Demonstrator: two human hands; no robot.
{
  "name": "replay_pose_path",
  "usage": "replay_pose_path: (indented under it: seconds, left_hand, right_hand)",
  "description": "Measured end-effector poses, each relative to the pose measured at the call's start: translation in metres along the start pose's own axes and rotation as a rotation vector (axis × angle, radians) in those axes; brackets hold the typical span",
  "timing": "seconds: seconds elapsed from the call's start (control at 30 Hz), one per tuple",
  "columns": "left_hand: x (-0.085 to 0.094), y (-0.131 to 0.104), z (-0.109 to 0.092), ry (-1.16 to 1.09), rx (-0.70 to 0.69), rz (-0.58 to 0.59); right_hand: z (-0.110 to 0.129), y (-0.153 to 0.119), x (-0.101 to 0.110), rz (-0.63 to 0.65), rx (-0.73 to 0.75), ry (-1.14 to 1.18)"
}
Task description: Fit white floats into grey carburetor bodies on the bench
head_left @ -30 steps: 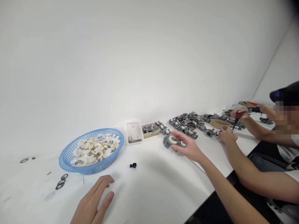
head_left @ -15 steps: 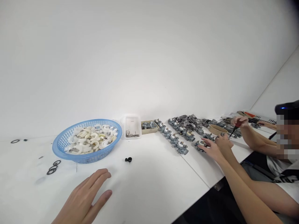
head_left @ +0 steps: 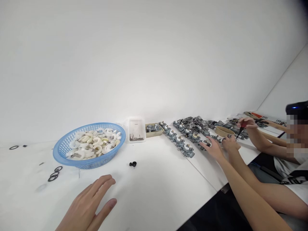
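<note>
My left hand (head_left: 88,200) hovers low over the white table with its fingers stretched out and the thumb apart, holding nothing. Just beyond it lie small black round parts (head_left: 132,164). To its upper left stands a blue plastic basket (head_left: 60,157) filled with white and cream ring-shaped floats (head_left: 97,141). My right hand (head_left: 215,149) reaches out to the right, thumb and fingers around a metal carburetor (head_left: 204,143) at the near end of a row. Part of that carburetor is hidden by the fingers. Another row of carburetors (head_left: 179,139) with white floats stands left of it.
A white tray (head_left: 136,123) holds thin metal pins. Beside it is a small box (head_left: 154,134) of metal parts. Grey metal bowls (head_left: 196,123) are piled behind the rows. A co-worker's hands (head_left: 231,145) work at right with a screwdriver (head_left: 240,131). Black rings (head_left: 53,175) lie at left.
My right hand has shifted slightly back and left with the carburetor, which now stands at the end of the row. My left hand has barely moved. The co-worker still holds the screwdriver.
</note>
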State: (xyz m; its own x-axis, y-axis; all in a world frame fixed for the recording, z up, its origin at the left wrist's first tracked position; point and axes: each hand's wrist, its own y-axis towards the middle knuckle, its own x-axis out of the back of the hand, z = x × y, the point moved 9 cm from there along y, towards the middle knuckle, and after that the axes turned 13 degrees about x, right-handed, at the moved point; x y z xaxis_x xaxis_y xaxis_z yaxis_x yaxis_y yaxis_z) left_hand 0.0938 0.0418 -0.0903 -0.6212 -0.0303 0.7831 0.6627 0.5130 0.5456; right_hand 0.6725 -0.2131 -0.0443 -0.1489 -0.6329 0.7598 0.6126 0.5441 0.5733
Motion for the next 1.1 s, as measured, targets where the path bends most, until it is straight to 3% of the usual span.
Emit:
replay_pose_path:
  seconds: [0.07,0.2,0.33,0.47,0.8,0.93,1.1]
  left_hand:
    - [0.0,-0.001,-0.001,0.01,-0.015,-0.008]
    - [0.002,-0.002,-0.005,0.004,-0.045,-0.038]
    - [0.008,-0.002,-0.008,-0.004,-0.065,-0.091]
    - [0.013,0.0,-0.008,0.002,-0.05,-0.121]
    - [0.011,-0.003,-0.021,-0.027,-0.135,-0.14]
    - [0.009,-0.004,-0.016,-0.002,-0.126,-0.135]
    - [0.013,-0.002,-0.013,0.005,-0.111,-0.141]
  right_hand:
    - [0.028,-0.007,-0.004,0.036,0.046,0.024]
    - [0.086,-0.031,-0.033,0.237,0.134,0.088]
    - [0.103,-0.048,-0.045,0.284,0.08,0.087]
    - [0.082,-0.055,-0.032,0.316,0.031,0.117]
    - [-0.01,-0.066,0.044,0.304,-0.032,0.096]
    - [-0.027,-0.057,0.052,0.284,-0.045,0.104]
    - [-0.036,-0.039,0.045,0.27,-0.05,0.096]
